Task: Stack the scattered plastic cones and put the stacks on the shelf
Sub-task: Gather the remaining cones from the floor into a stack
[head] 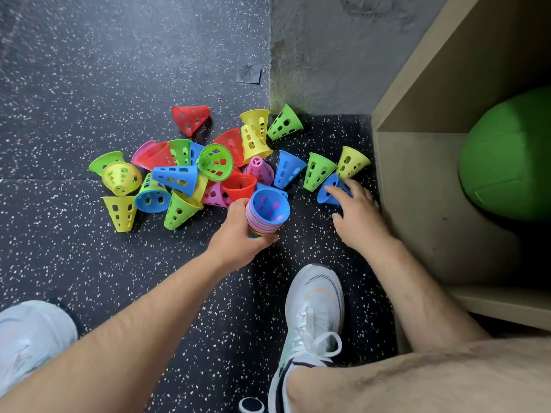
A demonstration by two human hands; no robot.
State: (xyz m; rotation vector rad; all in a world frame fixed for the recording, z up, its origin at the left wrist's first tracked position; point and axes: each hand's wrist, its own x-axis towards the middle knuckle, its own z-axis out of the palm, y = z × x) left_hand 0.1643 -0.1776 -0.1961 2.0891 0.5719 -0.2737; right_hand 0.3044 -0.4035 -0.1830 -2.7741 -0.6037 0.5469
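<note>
Plastic cones (185, 174) are lying scattered in a bright heap on the speckled floor (89, 263), in the corner beside the wooden shelf (417, 204). The person's left hand (238, 236) is gripping a nested stack (268, 216) of them, mouth towards the camera and a blue one innermost, at the near edge of the heap. The right hand (357, 216), fingers spread and nearly straight, is touching a loose blue cone (326, 190) lying on its side near the shelf's foot, with a green cone (317, 171) and a yellow cone (351, 162) just behind it. Stacking appears to be under way, with most cones ungathered and no stack showing on the shelf. The next move is likely calling for closing the fingers on that blue cone, turning it to match the stack and nesting it. A green ball (507, 156) is sitting in the shelf's compartment.
</note>
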